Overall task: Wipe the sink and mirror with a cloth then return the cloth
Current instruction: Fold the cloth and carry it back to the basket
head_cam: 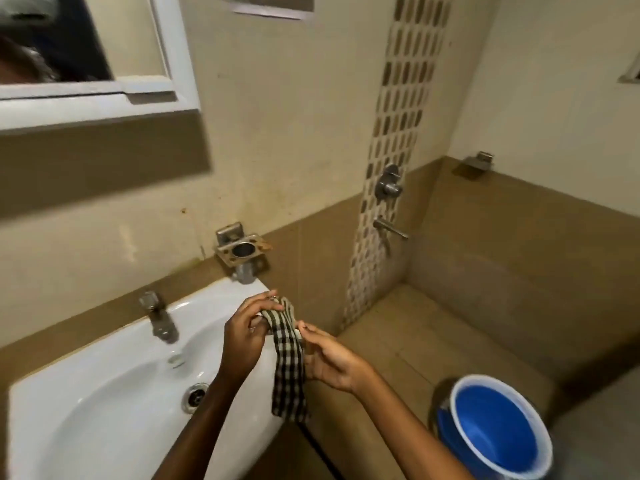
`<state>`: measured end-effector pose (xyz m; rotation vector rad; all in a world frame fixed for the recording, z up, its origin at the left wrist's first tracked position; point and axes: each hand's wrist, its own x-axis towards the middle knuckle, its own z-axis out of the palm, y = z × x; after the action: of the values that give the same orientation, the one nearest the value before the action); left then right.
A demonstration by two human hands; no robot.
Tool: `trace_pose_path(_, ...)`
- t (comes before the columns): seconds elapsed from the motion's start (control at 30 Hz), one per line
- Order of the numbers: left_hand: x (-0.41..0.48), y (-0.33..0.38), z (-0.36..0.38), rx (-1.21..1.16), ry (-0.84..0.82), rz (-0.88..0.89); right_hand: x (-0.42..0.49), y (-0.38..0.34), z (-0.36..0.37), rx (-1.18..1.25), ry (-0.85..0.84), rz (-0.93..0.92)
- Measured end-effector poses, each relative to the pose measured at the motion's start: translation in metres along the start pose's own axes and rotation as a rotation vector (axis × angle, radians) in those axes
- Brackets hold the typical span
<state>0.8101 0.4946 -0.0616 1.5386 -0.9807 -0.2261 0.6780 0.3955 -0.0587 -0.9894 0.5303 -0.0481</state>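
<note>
Left hand (242, 336): my fingers pinching the checked cloth's (289, 362) top end.
Right hand (332, 362): my fingers pinching its middle.
Place: beside the sink (104, 410) rim.

Mirror (79, 39) above sink (104, 393); bucket (491, 427) right.

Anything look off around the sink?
Mostly fine. The metal holder on the wall above the sink shows rusty brown staining at its edge. Both hands grip the checked cloth.
</note>
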Motion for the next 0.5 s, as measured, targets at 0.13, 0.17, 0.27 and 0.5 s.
trace_pose_path(0.13,0.000,0.026,0.052,-0.482,-0.150,-0.229,-0.030,-0.004,-0.039,0.122,-0.025,-0.125)
trace_pose_path(0.17,0.000,0.031,0.064,-0.580,-0.174,-0.283,-0.038,-0.008,-0.050,0.091,0.010,-0.180)
trace_pose_path(0.27,-0.001,0.042,0.105,-0.840,-0.182,-0.504,-0.064,-0.017,-0.086,-0.191,0.247,-0.322)
trace_pose_path(0.5,-0.014,0.068,0.262,-0.530,-0.266,-0.881,-0.146,-0.017,-0.199,-0.570,0.757,-0.373)
